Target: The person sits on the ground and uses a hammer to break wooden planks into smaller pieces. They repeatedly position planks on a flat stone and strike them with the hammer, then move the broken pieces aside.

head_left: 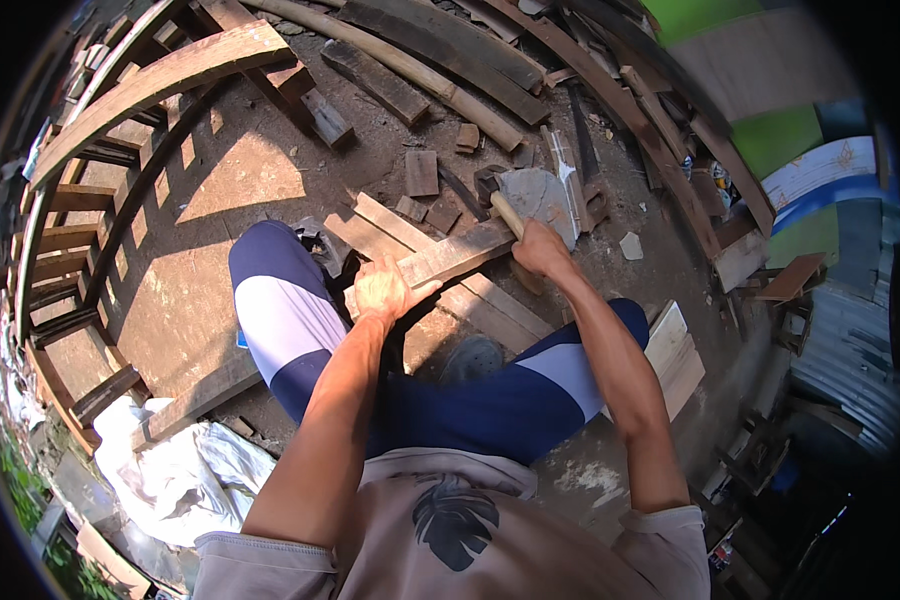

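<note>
Grips a hammer [507,214] by its wooden handle in the right hand [542,250] at two o'clock. Clasps a wooden block [460,253] with the left hand [382,288] at nine o'clock. Holds it toward twelve, over planks [497,311], with its far end pointing to one, near a grey slab [540,195]. Farther out, shows a white cloth [185,485] at eight, a curved wooden frame [160,83] at ten and a corrugated sheet [848,345] at three.

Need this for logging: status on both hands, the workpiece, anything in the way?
Left hand on timber piece. Right hand gripping light wooden handle at timber piece's right end. Timber piece crosses over planks. Possible obstruction: gray flat object beyond right hand.
</note>
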Tool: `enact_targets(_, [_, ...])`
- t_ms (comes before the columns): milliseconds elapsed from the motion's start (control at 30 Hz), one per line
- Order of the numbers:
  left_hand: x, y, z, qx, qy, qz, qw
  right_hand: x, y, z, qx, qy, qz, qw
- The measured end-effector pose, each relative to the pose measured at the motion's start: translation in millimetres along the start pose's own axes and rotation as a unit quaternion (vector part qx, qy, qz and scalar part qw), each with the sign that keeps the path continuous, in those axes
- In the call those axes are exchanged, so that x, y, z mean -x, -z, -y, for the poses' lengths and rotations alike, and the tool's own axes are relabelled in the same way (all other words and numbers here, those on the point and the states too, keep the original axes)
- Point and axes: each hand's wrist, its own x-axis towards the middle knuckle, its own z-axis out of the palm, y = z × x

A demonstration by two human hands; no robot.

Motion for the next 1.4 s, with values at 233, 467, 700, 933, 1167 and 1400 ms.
enact_targets(233, [4, -11, 9, -0.004, 0.003, -0.078, 0.997, 25, 14, 28, -0.13, 0.019, -0.155, 0.979])
enact_targets(467, [2, -14, 3, -0.008, -0.034, -0.105, 0.994, -21, -3, 1, -0.075, -0.043, 0.02, 0.996])
enact_targets(700, [5, -9, 8, -0.004, -0.002, -0.079, 0.997, 29, 8, 24, -0.159, 0.025, -0.163, 0.973])
enact_targets(933, [6, -4, 2, -0.007, 0.004, -0.064, 0.998, 19, 37, 16, -0.102, 0.043, -0.08, 0.991])
enact_targets(1167, [5, -2, -1, -0.021, -0.006, -0.053, 0.998, 27, 5, 6, -0.117, 0.002, -0.086, 0.989])
enact_targets(1400, [7, -1, 3, -0.019, 0.006, -0.059, 0.998, 38, 20, 51, -0.109, 0.055, -0.097, 0.988])
